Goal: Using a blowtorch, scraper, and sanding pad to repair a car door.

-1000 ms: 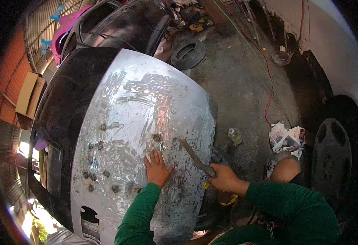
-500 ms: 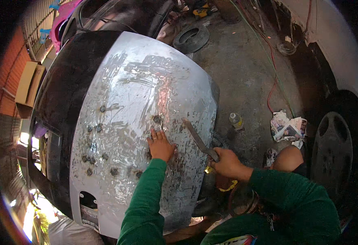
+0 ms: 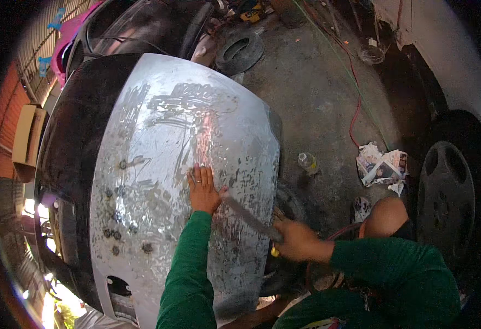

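Note:
A silver car body panel (image 3: 147, 120) fills the middle, its paint scraped in patches and marked by several dark round spots. My left hand (image 3: 203, 193) lies flat on it, fingers stretched out. My right hand (image 3: 295, 239), at the panel's right edge, is closed round the handle end of a long flat metal bar (image 3: 247, 217) with a bend near the grip, like a body slapper. The bar slants over the panel, its far tip close beside my left thumb. Blur hides whether the bar touches the metal.
A dark tyre (image 3: 239, 53) lies on the floor beyond the panel. To the right are a small bottle (image 3: 307, 161), crumpled newspaper (image 3: 382, 165), a red hose (image 3: 356, 104) and a large wheel (image 3: 443, 197). A cardboard box (image 3: 29, 134) stands at left.
My left hand has slid farther along the panel, covering a dark spot there. The bar has swung toward that hand, and its tip is now near the thumb. The whole view has shifted slightly.

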{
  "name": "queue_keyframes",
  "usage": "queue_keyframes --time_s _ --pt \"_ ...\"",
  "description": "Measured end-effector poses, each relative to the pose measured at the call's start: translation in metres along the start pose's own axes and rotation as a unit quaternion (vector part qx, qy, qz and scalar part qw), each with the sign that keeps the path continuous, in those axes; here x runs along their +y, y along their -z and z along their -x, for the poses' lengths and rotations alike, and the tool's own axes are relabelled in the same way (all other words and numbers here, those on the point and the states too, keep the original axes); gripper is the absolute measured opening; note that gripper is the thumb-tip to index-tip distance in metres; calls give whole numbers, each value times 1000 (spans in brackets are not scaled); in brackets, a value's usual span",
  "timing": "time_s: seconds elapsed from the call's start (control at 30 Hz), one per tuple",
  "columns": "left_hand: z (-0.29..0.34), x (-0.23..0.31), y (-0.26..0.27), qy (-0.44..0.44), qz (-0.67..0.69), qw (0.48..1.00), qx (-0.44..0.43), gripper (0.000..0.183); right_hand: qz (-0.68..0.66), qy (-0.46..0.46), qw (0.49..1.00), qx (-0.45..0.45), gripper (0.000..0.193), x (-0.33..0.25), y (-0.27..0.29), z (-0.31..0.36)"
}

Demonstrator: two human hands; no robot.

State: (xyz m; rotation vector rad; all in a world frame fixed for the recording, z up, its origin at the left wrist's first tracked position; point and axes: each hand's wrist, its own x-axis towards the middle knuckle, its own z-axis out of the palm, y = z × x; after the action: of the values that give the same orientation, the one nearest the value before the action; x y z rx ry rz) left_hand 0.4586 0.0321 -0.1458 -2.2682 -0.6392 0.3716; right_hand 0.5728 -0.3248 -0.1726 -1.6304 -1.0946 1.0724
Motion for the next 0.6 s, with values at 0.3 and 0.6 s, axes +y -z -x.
queue_keyframes --time_s 0.3,0.6 --pt "-95 22 3 -14 56 994 96 104 38 -7 995 -94 54 -15 7 4" --pt "-189 15 16 8 62 987 145 99 44 -21 991 -127 55 -1 -18 -13"
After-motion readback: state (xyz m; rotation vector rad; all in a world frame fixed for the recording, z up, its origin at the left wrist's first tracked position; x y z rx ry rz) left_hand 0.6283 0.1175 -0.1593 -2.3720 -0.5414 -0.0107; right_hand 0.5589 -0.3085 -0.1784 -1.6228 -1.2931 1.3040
